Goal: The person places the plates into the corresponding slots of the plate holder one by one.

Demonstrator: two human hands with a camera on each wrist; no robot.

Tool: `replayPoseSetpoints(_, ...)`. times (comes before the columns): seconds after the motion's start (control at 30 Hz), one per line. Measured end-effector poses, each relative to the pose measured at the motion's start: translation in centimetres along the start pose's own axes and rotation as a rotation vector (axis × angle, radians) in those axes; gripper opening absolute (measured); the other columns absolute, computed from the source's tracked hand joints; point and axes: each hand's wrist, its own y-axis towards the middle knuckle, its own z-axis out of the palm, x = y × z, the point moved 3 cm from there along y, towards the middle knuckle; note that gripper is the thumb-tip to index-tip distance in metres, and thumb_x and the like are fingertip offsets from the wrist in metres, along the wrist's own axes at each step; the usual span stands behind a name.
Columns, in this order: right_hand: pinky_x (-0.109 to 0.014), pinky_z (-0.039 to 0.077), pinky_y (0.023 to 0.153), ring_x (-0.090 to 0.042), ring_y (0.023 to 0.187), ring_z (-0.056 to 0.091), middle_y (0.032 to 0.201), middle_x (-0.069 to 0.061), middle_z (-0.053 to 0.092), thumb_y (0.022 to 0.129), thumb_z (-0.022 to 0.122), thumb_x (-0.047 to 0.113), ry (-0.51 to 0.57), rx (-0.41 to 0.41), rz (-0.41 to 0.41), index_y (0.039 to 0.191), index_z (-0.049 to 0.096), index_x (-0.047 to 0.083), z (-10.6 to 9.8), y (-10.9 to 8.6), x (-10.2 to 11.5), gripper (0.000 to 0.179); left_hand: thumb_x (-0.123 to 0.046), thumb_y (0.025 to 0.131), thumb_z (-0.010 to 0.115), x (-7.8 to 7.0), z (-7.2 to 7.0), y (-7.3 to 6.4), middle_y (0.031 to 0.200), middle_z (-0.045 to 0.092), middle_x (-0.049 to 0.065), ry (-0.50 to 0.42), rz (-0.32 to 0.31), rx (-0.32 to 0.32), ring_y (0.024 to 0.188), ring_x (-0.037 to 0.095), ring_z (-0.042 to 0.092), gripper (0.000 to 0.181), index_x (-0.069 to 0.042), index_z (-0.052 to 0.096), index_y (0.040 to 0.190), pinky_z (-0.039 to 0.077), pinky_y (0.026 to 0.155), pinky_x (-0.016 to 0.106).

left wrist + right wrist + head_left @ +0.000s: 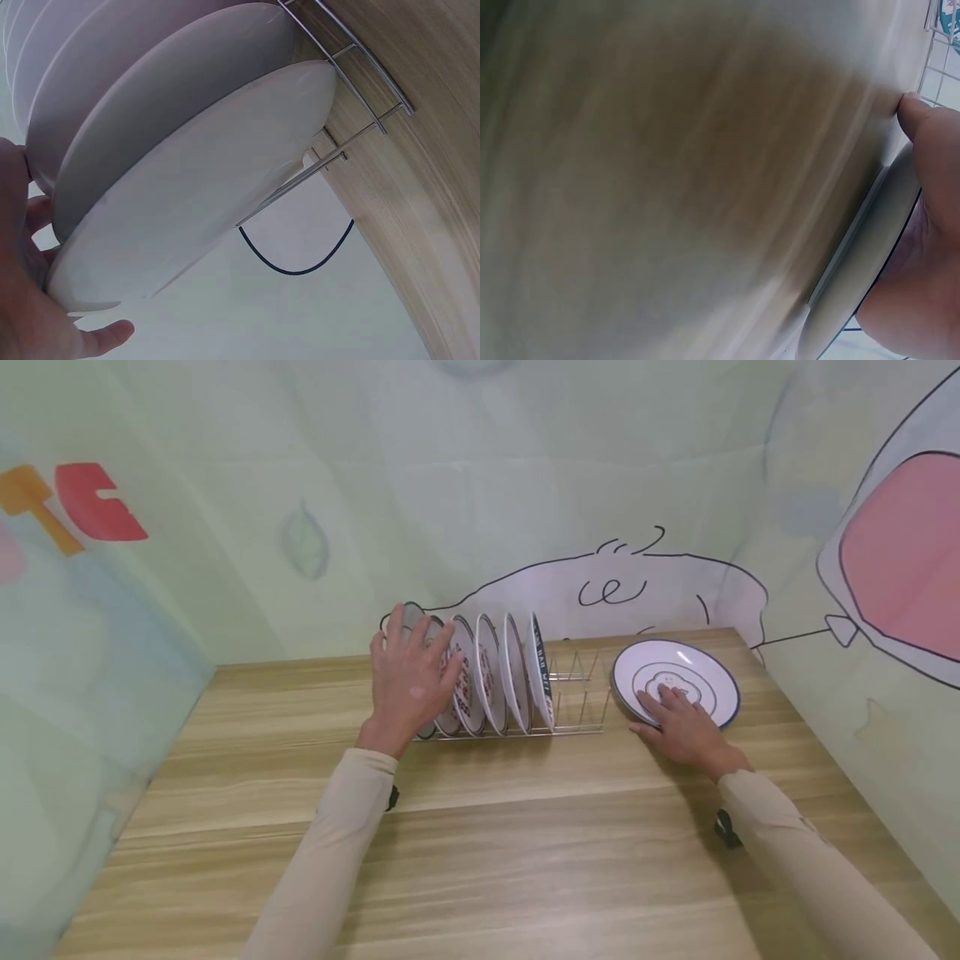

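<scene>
Left hand (pixel 408 681) spread against racked plates (pixel 491 675), right hand (pixel 681 727) flat on plate (pixel 701 672); plate lettering unreadable.

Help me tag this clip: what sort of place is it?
Probably a staged tabletop set, not a real kitchen: a wooden table boxed in by cartoon-printed walls, bearing only a wire plate rack and a flat plate.
</scene>
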Motion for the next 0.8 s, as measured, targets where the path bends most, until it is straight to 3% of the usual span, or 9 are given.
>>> replayPoseSetpoints(0.17, -0.069, 0.021, 0.116, -0.056, 0.145, 0.022, 0.159, -0.033, 0.024, 0.105, 0.043, 0.036, 0.002, -0.007, -0.013, 0.155, 0.032, 0.007, 0.09, 0.19, 0.13, 0.059, -0.046, 0.102, 0.044, 0.27, -0.03, -0.06, 0.150, 0.050, 0.015, -0.002, -0.011, 0.014, 0.151, 0.042, 0.022, 0.050, -0.023, 0.053, 0.145, 0.030, 0.113, 0.065)
replayPoseSetpoints(0.47, -0.080, 0.025, 0.105, -0.060, 0.142, 0.025, 0.160, -0.025, 0.029, 0.105, 0.038, 0.017, -0.031, -0.029, -0.032, 0.155, 0.032, 0.011, 0.18, 0.28, 0.96, 0.051, -0.047, 0.102, 0.042, 0.40, 0.05, -0.28, 0.151, 0.051, 0.014, -0.017, -0.014, 0.022, 0.152, 0.041, 0.019, 0.051, -0.022, 0.052, 0.145, 0.027, 0.114, 0.065)
replayPoseSetpoints(0.8, -0.082, 0.021, 0.104, -0.061, 0.142, 0.023, 0.161, -0.024, 0.028, 0.104, 0.033, 0.011, -0.003, -0.034, -0.025, 0.156, 0.030, 0.011, 0.20, 0.43, 0.90, 0.052, -0.046, 0.102, 0.042, 0.50, 0.11, -0.16, 0.151, 0.051, 0.013, -0.015, -0.021, 0.027, 0.153, 0.041, 0.018, 0.051, -0.023, 0.051, 0.146, 0.027, 0.114, 0.065)
